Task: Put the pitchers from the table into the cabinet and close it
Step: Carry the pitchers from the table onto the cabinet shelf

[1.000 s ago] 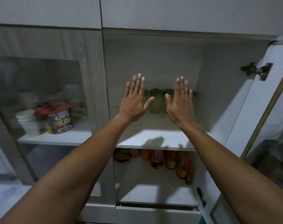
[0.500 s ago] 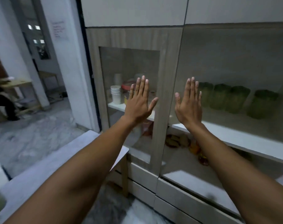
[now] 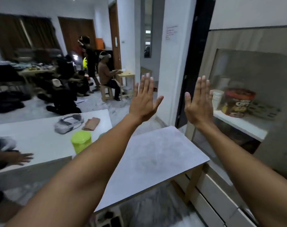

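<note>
Head view. Reference landmark: the grey table (image 3: 164, 153) directly ahead of the person.

Left hand (image 3: 143, 99): raised above the far edge of the grey table, palm forward, fingers straight and spread, grasping nothing. Right hand (image 3: 198, 102): raised beyond the table's far right corner, in front of the glass cabinet door (image 3: 254, 95), likewise flat and empty.

Task item: one lime-green pitcher (image 3: 81, 141) stands upright just left of the grey table, at the near edge of an adjoining white table (image 3: 37, 141). The left forearm partly covers its right side. Further pitchers there cannot be confirmed. A headset (image 3: 68, 122) and a folded cloth (image 3: 91, 123) lie beyond the pitcher; neither needs moving.

Cabinet (image 3: 237, 40): right of the grey table. A snack tub (image 3: 237, 102) and stacked cups (image 3: 217, 98) sit behind the glass. The compartment intended for pitchers is out of frame.

Recommended procedure, as a judgement: lower the left hand toward the pitcher, wrap the body below the lid, lift vertically, keep it upright during transfer, and clear the table edge before swinging right.
</note>
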